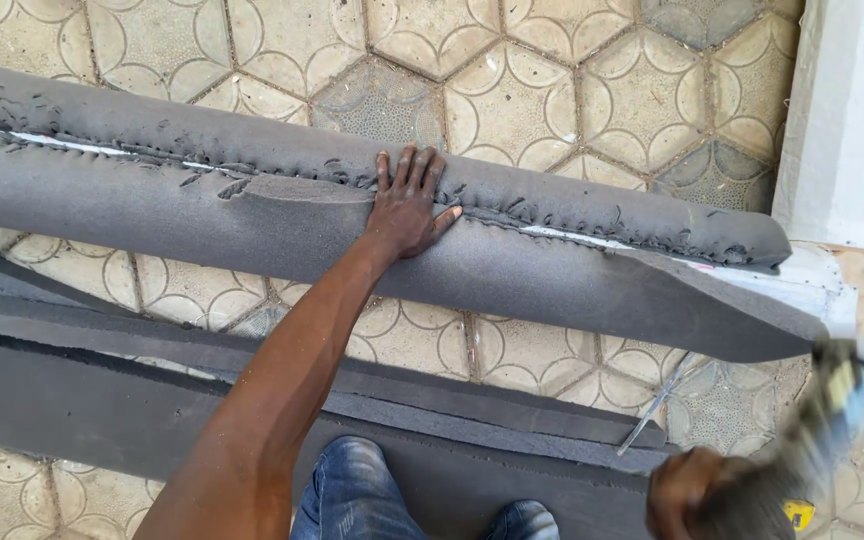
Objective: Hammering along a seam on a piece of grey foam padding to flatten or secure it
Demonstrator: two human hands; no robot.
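Note:
My left hand (pixel 407 205) lies flat, fingers spread, on a long grey foam sleeve (pixel 202 215) wrapped around a white pipe (pixel 802 280). The hand presses right on the sleeve's ragged lengthwise seam (pixel 572 225), where a thin strip of white pipe shows through. The sleeve runs across the view from the left edge to the right. My right hand (pixel 682 490) is at the bottom right, closed around a motion-blurred tool (pixel 832 410) with yellow and pale blue parts; what kind of tool it is cannot be told.
Flat grey foam strips (pixel 102 400) lie on the hexagon-tiled floor (pixel 512 90) between me and the sleeve. A thin metal rod (pixel 652 410) rests near the strips' right end. A white pillar (pixel 852 110) stands at the right. My jeans-clad knee (pixel 352 490) is at the bottom.

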